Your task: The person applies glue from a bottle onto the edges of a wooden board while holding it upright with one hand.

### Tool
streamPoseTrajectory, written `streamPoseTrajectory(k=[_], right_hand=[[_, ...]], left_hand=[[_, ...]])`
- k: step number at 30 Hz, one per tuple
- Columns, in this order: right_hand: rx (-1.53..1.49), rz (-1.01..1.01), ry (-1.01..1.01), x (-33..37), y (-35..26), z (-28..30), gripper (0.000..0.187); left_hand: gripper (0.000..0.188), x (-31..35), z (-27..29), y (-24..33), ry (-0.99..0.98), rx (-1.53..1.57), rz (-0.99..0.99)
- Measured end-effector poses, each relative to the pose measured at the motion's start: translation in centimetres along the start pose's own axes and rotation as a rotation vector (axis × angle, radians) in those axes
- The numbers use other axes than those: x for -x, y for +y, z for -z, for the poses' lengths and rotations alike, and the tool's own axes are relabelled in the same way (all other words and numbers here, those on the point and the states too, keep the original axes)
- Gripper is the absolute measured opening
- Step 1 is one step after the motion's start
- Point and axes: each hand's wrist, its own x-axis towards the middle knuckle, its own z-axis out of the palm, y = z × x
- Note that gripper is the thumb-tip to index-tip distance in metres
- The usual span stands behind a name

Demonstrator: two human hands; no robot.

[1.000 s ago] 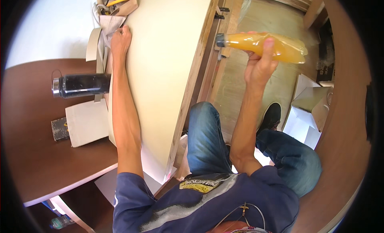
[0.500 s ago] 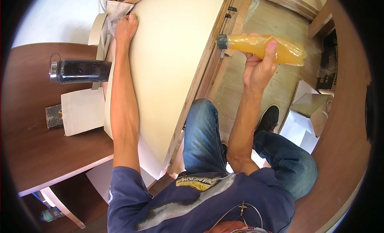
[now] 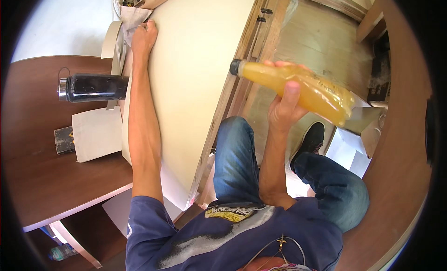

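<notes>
My right hand (image 3: 284, 105) is wrapped round a clear plastic bottle (image 3: 316, 91) of yellow-orange liquid. It lies slanted in my grip, its black cap at the upper left and its base lower right, above the floor just beyond the panel's edge. To the left, my left arm stretches along a large cream panel (image 3: 195, 75). My left hand (image 3: 145, 37) is at the panel's far left side with curled fingers, beside a crumpled greyish sheet (image 3: 132, 18). What those fingers grip, if anything, is hidden.
A dark bottle with a metal lid (image 3: 95, 87) lies left of my arm on a brown wooden surface (image 3: 42, 178). Near it is a white board piece (image 3: 98, 133). Wooden rails (image 3: 249, 61) border the panel's right side. An opened carton (image 3: 347, 143) sits at right.
My right hand has brought the yellow bottle nearer and slightly left. The bottle has tilted, its base now lower. My left hand has hardly moved.
</notes>
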Motion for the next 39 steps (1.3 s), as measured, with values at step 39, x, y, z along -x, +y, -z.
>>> streamPoseTrajectory(k=[39], right_hand=[[-0.083,-0.005,0.076,-0.6,-0.4,-1.1,0.018]], left_hand=[[0.066,-0.2,0.1,0.0,-0.007,-0.017,0.021]])
